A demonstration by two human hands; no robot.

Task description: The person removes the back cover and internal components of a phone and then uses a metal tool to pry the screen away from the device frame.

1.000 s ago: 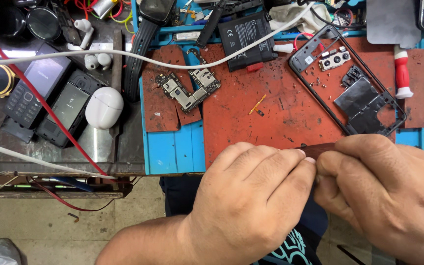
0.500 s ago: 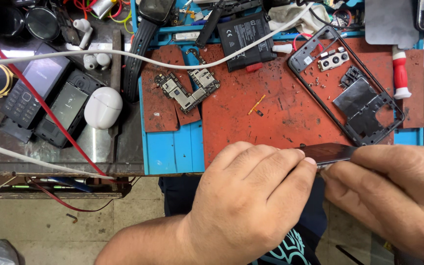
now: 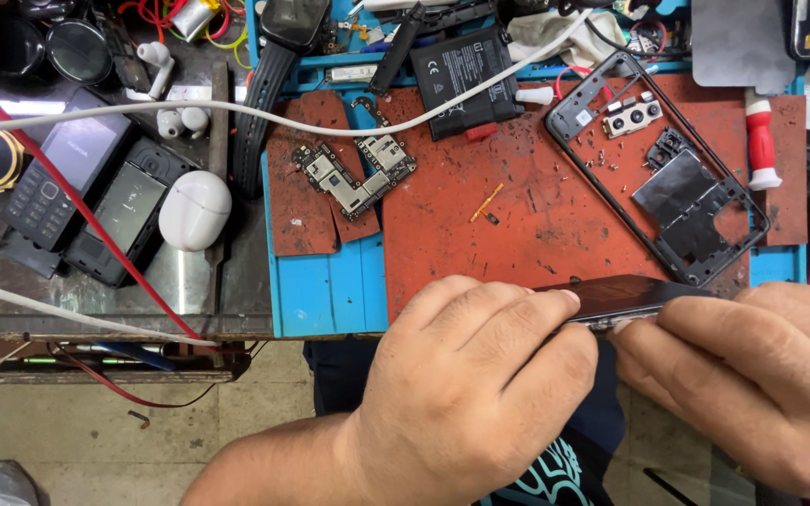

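Head view: your left hand [image 3: 466, 394] and right hand [image 3: 752, 384] both pinch one glossy black phone panel [image 3: 625, 295] edge-on, fingertips closed on its thin rim, just over the near mat edge. Beyond — a scuffed red rubber mat [image 3: 536, 215], one black phone frame [image 3: 658, 164], one green circuit board [image 3: 353, 173], one flat battery [image 3: 466, 80]. Far left: two keypad phones [image 3: 96, 197], a smooth white earbud case [image 3: 195, 210].

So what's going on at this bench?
A person holds a dark phone panel edge-on between both hands, at the near edge of a red mat. The left hand grips it from the left; the right hand has its fingertips on the lower edge. On the mat lie a bare phone frame, a circuit board and a battery. Two keypad phones and an earbud case sit to the left.
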